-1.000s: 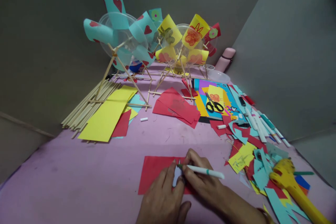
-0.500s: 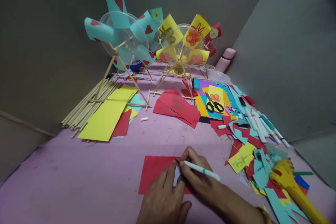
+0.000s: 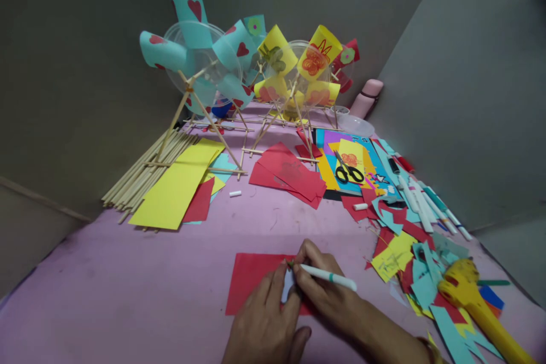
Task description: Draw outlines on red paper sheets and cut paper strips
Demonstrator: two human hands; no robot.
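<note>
A sheet of red paper [image 3: 251, 278] lies in front of me on the pink-covered table. My left hand [image 3: 267, 315] rests on it with fingers stretched out flat, its index finger and thumb pressing down a small pale paper piece [image 3: 288, 286]. My right hand [image 3: 322, 278] is closed around a white marker [image 3: 330, 276] with a teal band. The marker's green tip touches down at the upper edge of the pale piece, close to my left fingertips. Both hands partly cover the pale piece and the red sheet.
Paper pinwheels on stick stands, one blue [image 3: 194, 14] and one yellow [image 3: 319, 54], stand behind. Sticks [image 3: 140, 173] and yellow paper [image 3: 170, 193] lie left. Red sheets [image 3: 290, 173], scissors [image 3: 350, 170], markers [image 3: 422, 205], paper scraps [image 3: 394, 256] and a yellow glue gun [image 3: 478, 301] lie ahead and right.
The marker tip has shifted very slightly down and to the right. My left hand stays in place on the pale piece.
</note>
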